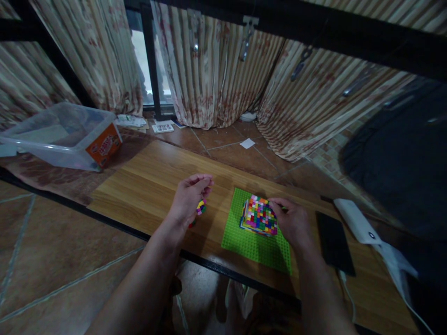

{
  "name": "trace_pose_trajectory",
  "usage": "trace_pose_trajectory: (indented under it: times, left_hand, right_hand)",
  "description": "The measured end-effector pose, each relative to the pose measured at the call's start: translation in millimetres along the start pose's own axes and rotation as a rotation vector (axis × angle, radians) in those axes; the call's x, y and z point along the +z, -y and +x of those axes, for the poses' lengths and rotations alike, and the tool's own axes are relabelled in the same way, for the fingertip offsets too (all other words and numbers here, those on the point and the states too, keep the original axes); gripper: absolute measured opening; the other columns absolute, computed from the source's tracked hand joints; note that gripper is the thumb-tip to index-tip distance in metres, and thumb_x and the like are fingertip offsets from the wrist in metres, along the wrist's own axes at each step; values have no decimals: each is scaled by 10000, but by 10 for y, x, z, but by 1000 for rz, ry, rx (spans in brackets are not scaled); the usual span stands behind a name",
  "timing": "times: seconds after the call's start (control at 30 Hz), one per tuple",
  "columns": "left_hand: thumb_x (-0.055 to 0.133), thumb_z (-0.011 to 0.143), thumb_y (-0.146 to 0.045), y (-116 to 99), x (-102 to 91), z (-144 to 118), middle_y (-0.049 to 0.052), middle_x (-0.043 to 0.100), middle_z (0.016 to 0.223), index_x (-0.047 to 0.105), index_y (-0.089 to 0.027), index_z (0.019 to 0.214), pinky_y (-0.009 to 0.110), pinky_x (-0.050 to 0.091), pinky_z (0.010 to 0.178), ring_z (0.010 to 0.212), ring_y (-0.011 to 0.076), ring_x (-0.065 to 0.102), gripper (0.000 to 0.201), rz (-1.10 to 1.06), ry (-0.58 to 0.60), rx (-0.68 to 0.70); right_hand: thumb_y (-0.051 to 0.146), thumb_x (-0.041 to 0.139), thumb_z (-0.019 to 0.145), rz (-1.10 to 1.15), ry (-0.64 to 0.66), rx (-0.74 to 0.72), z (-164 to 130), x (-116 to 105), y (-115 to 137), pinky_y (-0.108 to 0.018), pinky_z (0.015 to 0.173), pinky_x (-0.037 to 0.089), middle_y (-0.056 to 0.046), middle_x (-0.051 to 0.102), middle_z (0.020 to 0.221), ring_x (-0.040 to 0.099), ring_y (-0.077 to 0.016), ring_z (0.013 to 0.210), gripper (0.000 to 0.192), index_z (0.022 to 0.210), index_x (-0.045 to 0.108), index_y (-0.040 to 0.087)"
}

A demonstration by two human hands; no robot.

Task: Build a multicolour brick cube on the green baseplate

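A block of small multicoloured toy building bricks [260,215] stands on a green studded baseplate [232,239]. At the block's upper right corner is my right hand [291,221], its thumb and fingers closed together; anything between the fingertips is hidden. To the left of the baseplate, my left hand [191,197] hangs above the wooden table with its fingertips pinched together. Whatever it may hold is too small to make out. Several loose coloured bricks [200,208] lie on the table beneath my left hand, partly covered by the wrist.
A clear plastic bin [70,153] with an orange label sits at the table's left end. On the right lie a black phone [335,242] with a cable and a white device [356,221]. Patterned curtains [223,70] hang behind the wooden table [139,186].
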State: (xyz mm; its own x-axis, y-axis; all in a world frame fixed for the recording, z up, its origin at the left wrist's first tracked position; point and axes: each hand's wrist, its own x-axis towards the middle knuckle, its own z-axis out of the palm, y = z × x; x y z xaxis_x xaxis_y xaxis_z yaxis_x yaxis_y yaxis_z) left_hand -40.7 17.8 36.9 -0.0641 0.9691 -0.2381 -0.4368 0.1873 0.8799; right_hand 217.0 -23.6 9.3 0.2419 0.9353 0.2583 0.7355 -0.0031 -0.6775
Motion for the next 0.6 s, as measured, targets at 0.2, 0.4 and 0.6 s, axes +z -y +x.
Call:
trace_pose_trajectory:
  times: [0.2,0.4,0.6]
  left_hand:
    - [770,585,-288,8,11,-3,25,663,707,693,-128,744,187,382,519,550,69,529,238,7,-2,5]
    - [738,604,-254,-26,-29,-4,17,654,712,691,-127,752,180,398,559,570,63,534,200,-5,-3,23]
    - [715,623,-239,-57,-97,22,13,648,723,679,-139,763,183,412,592,587,63,539,176,-24,-33,50]
  right_hand:
    - [402,569,793,123,4,41,-22,-16,-15,-342,747,524,-77,741,912,680,-232,844,275,854,736,192]
    - [387,600,798,198,-404,5,-1,-92,124,-375,776,527,-92,726,855,676,-237,801,281,868,719,144]
    - [336,550,889,193,-223,-191,-290,178,595,-342,806,511,-54,709,898,663,-209,842,200,916,704,210]
